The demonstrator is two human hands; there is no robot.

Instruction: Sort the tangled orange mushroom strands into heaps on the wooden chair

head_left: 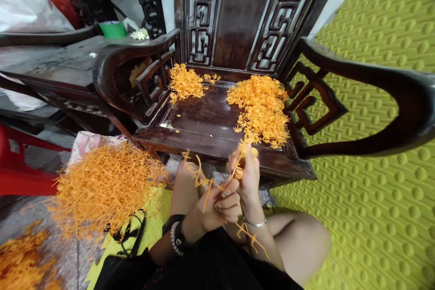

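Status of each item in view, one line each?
Left hand: shut on orange strands
Right hand: pinching orange strands
Carved wooden chair: upright, two orange heaps on seat
Floor heap: loose, tangled
Green foam mat: flat, studded
Red plastic stool: partly in frame

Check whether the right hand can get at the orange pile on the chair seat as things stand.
Probably yes. The right hand is just in front of the chair seat, and the orange pile lies close ahead with nothing between them. It is pinching strands, though, and may have to let them go first.
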